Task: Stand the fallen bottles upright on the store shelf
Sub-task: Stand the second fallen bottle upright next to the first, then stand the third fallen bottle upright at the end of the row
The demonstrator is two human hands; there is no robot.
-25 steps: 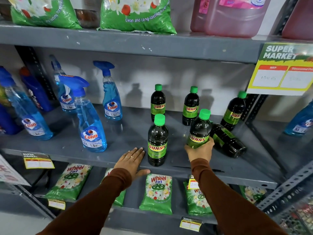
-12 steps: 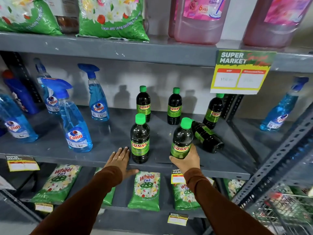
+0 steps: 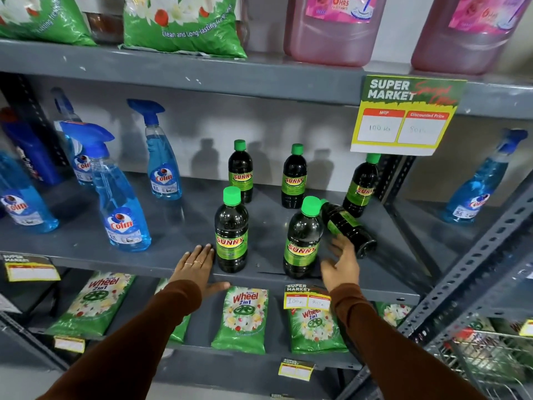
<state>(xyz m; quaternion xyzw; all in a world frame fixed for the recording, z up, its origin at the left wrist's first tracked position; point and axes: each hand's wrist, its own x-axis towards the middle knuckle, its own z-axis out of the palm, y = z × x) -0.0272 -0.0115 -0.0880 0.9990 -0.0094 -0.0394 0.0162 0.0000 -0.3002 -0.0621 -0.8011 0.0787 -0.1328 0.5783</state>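
1. Two hands worked at the front edge of the shelf (image 3: 86, 246). The left hand (image 3: 196, 269) lay flat, palm down, fingers together and holding nothing, just beside a standing dark bottle (image 3: 231, 230) with a green cap.
2. The right hand (image 3: 341, 262) was open, fingers spread and gripping nothing. It sat between a second standing bottle (image 3: 302, 241) and the fallen bottle (image 3: 347, 228); its blurred fingertips seemed to be near or touching the fallen one's lower body, though I could not tell which.
3. The fallen bottle lay on its side just behind and right of that second bottle, cap pointing left and back, base toward the front right.
4. Judged from this, the step in hand was picking up the one bottle left lying. It would go best with the fingers wrapped round the middle, near the label, the base swung down onto bare shelf to the right, well apart from its neighbour so that the standing one was not knocked.
5. Further back, three more bottles (image 3: 240, 171) stood upright by the rear wall, the right-most beside the shelf post.
6. Blue spray bottles (image 3: 164, 166) stood off to the left.
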